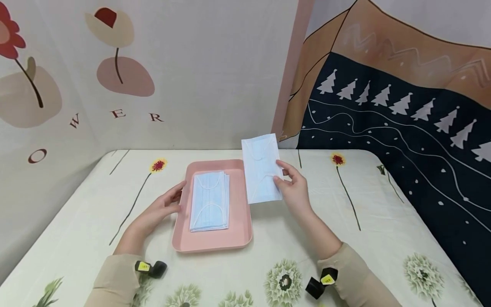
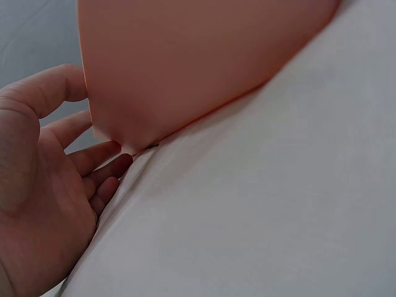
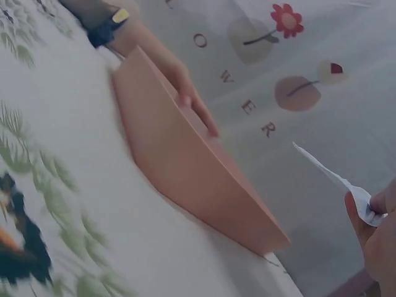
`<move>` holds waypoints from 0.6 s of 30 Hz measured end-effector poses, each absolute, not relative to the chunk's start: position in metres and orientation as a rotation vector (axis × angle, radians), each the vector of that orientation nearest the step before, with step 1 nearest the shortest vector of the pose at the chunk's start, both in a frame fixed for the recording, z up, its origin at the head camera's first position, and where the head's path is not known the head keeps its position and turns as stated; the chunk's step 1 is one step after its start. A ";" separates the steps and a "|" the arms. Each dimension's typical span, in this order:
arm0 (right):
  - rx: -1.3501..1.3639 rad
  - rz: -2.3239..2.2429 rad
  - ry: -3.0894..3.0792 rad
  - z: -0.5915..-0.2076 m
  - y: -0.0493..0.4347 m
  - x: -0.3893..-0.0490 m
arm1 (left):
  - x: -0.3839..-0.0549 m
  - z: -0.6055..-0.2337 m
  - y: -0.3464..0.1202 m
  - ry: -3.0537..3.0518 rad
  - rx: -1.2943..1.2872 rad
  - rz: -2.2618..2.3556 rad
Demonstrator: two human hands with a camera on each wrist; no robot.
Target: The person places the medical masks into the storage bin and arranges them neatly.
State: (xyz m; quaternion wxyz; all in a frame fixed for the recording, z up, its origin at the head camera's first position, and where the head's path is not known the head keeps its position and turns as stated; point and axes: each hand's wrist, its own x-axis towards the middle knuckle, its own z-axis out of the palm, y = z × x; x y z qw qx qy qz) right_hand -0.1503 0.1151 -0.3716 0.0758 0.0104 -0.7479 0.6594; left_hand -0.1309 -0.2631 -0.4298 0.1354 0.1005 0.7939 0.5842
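Note:
A pink tray (image 1: 240, 221) lies on the table, bearing a small stack of light-blue face masks (image 1: 209, 202) with white ear loops. My right hand (image 1: 297, 192) pinches one face mask (image 1: 262, 168) by its right edge between thumb and fingers, raised beside the tray's right rim. In the right wrist view that mask (image 3: 334, 176) shows nearly edge-on. At the tray's left side, my left hand (image 1: 155, 213) touches the outer wall with relaxed fingers. The left wrist view shows those fingers (image 2: 93, 158) against the tray wall (image 2: 179, 62), the thumb apart from the lower fingers.
A white cloth with printed flowers (image 1: 285, 281) covers the table (image 1: 291, 243). Behind stands a pale curtain (image 1: 215, 85) with flower prints and letters. To the right hangs a dark cloth (image 1: 383, 140) with white trees. Each sleeve bears a black wrist device (image 1: 157, 269).

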 end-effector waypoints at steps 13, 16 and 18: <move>0.094 2.085 -2.299 -0.367 0.060 -0.128 | -0.132 -0.429 -0.264 2.298 0.327 1.691; 0.091 2.112 -2.313 -0.367 0.050 -0.127 | -0.132 -0.429 -0.264 2.298 0.326 1.689; 0.108 2.137 -2.299 -0.374 0.044 -0.128 | -0.131 -0.429 -0.264 2.302 0.324 1.686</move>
